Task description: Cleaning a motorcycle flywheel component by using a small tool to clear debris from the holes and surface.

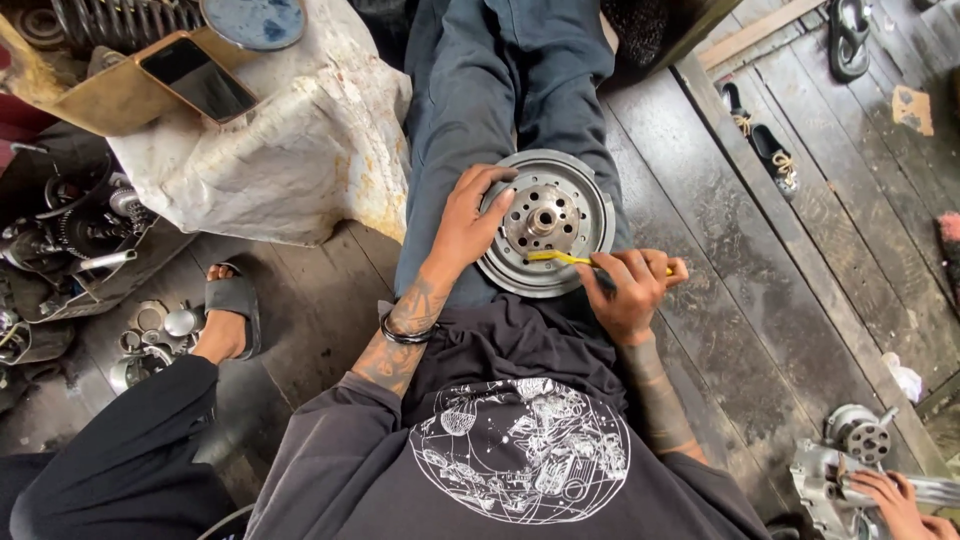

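A round grey metal disc [575, 195] with several holes and a central hub rests on my lap, on my blue-grey trousers. My left hand [466, 222] grips its left rim, fingers curled over the edge. In my right hand [632, 288] is a thin yellow-handled tool [560, 258]. Its tip lies on the disc's lower face.
A white covered block [290, 140] with a phone [196, 76] and a tan tray stands at upper left. Engine parts [75, 240] and small metal rings [150, 335] lie at left, beside a sandalled foot [228, 315]. Another person's hand [895, 500] holds a metal part at lower right. Sandals [765, 140] lie on the plank floor.
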